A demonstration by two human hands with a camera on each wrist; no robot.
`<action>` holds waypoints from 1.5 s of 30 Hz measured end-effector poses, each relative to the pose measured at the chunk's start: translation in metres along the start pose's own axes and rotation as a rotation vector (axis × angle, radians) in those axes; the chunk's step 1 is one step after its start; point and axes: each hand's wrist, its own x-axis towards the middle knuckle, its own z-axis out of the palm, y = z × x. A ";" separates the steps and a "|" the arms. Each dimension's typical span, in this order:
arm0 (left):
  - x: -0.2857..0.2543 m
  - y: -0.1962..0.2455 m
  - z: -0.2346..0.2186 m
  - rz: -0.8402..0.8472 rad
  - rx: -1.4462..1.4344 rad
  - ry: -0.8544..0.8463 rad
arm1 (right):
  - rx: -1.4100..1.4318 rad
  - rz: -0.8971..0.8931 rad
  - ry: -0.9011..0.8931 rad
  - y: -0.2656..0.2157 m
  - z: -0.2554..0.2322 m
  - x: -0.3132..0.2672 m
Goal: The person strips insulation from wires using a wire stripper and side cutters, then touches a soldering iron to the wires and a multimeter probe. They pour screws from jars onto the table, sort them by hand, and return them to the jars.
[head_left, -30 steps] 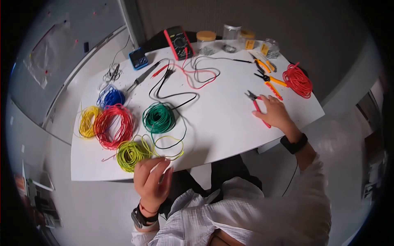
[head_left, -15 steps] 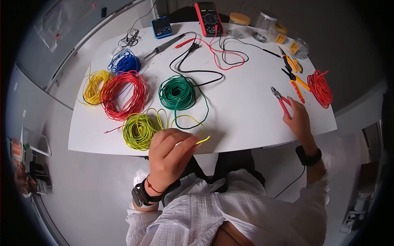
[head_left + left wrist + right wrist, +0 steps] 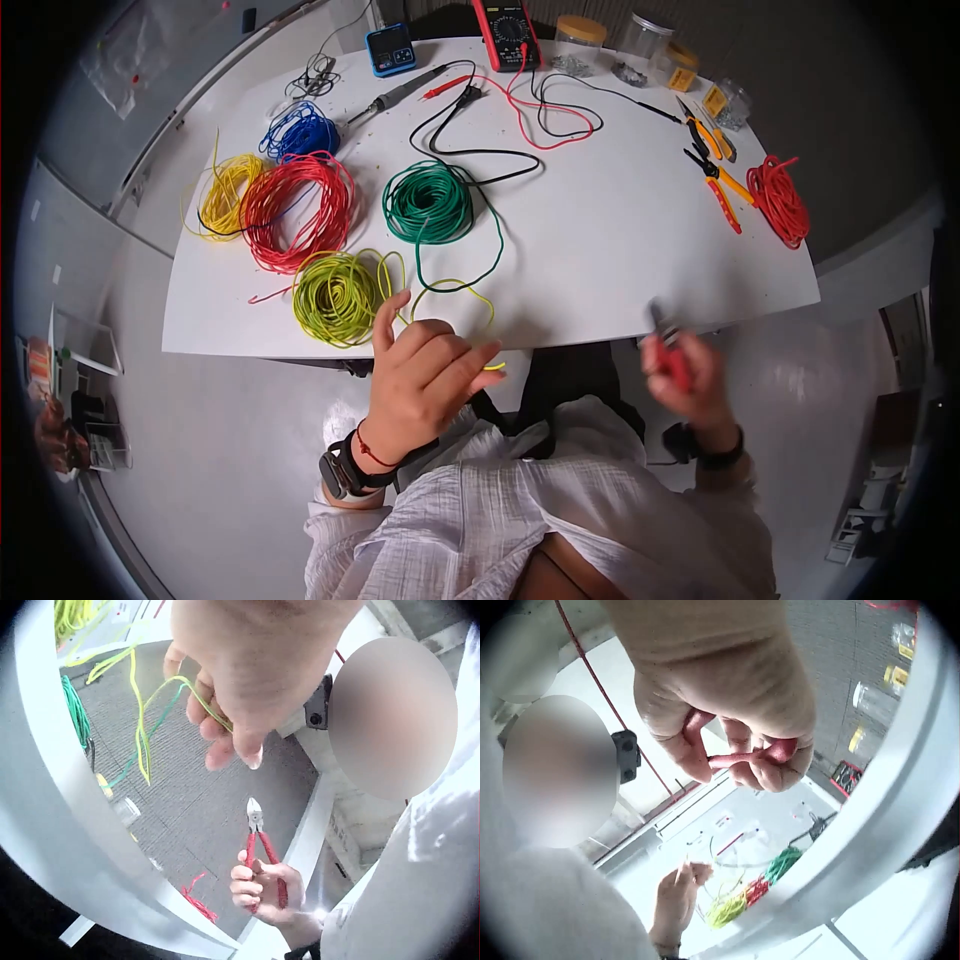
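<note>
My left hand (image 3: 415,385) is in front of the table's near edge, pinching a yellow-green wire (image 3: 495,367) between thumb and fingers, its short end poking out past them. In the left wrist view, the same wire (image 3: 136,705) loops down from the hand. It comes from the yellow-green coil (image 3: 330,300) at the table's front left. My right hand (image 3: 695,385) grips red-handled diagonal cutters (image 3: 255,817) off the front edge, at the right. Their handles are spread and the tips point up, a short way from the left hand. Blur softens the cutters in the head view.
Coils of red (image 3: 255,225), blue (image 3: 300,130), yellow (image 3: 228,195) and green wire (image 3: 425,200) lie left and centre. A soldering iron (image 3: 405,90) and multimeter (image 3: 507,35) lie behind. Orange-handled pliers (image 3: 722,200) and another red coil (image 3: 778,200) lie right.
My right hand has picked the cutters up off the table and brought them toward the body. The left hand has drawn the wire's end out to the right, past the front edge.
</note>
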 end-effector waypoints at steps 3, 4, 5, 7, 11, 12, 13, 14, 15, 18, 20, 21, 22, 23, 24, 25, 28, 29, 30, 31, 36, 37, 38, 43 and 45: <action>-0.005 0.002 0.009 -0.029 -0.094 0.094 | 0.424 0.008 -0.181 0.003 0.041 -0.009; -0.007 0.002 0.012 -0.059 -0.215 0.172 | 0.474 0.010 -0.164 0.006 0.054 -0.012; -0.009 0.005 0.011 -0.058 -0.212 0.168 | 0.438 -0.004 -0.152 0.009 0.062 -0.014; -0.014 0.011 0.007 -0.177 -0.366 0.076 | 0.429 -0.099 -0.137 0.009 0.072 -0.016; -0.018 0.010 0.004 -0.112 -0.439 -0.069 | 0.349 -0.090 -0.131 0.015 0.072 -0.025; -0.018 0.009 0.006 -0.082 -0.430 -0.052 | 0.299 -0.131 -0.096 0.014 0.072 -0.025; -0.018 0.008 0.007 -0.051 -0.420 -0.034 | 0.249 -0.173 -0.060 0.011 0.071 -0.024; -0.018 0.008 0.009 -0.046 -0.418 -0.034 | 0.249 -0.176 -0.056 0.007 0.070 -0.022; -0.018 0.007 0.010 -0.061 -0.394 -0.036 | 0.200 -0.222 -0.020 0.000 0.069 -0.019; -0.008 0.010 0.013 -0.031 -0.280 0.025 | 0.154 -0.294 0.062 -0.014 0.071 -0.007; 0.001 0.011 0.015 0.013 -0.190 0.086 | 0.123 -0.354 0.126 -0.020 0.069 0.003; 0.005 0.010 0.017 0.002 -0.141 0.150 | 0.121 -0.358 0.132 -0.021 0.068 0.005; 0.008 0.009 0.018 -0.011 -0.093 0.215 | 0.103 -0.357 0.148 -0.022 0.066 0.008; 0.012 0.007 0.018 -0.005 -0.092 0.217 | 0.085 -0.356 0.163 -0.022 0.064 0.011; 0.015 0.005 0.018 -0.037 -0.142 0.204 | 0.071 -0.357 0.163 -0.020 0.063 0.012; 0.018 0.004 0.018 -0.069 -0.193 0.189 | 0.068 -0.358 0.166 -0.021 0.060 0.014; 0.024 0.004 0.021 -0.123 -0.336 0.157 | 0.021 -0.317 0.125 -0.027 0.053 0.017; 0.026 0.002 0.021 -0.124 -0.341 0.157 | 0.069 -0.269 0.105 -0.029 0.053 0.019; 0.027 0.000 0.021 -0.106 -0.384 0.154 | 0.118 -0.221 0.085 -0.031 0.052 0.019; 0.028 -0.001 0.022 -0.089 -0.425 0.150 | 0.116 -0.216 0.082 -0.032 0.051 0.020; 0.028 -0.004 0.022 -0.104 -0.477 0.146 | 0.163 -0.185 -0.027 -0.037 0.048 0.023; 0.028 -0.004 0.022 -0.093 -0.477 0.138 | 0.163 -0.183 -0.033 -0.036 0.048 0.024; 0.028 -0.004 0.021 -0.097 -0.477 0.138 | 0.158 -0.195 -0.048 -0.036 0.048 0.024; 0.027 -0.005 0.020 -0.107 -0.527 0.149 | 0.108 -0.233 -0.055 -0.038 0.047 0.026; 0.027 -0.006 0.020 -0.113 -0.539 0.141 | 0.080 -0.294 0.013 -0.036 0.049 0.026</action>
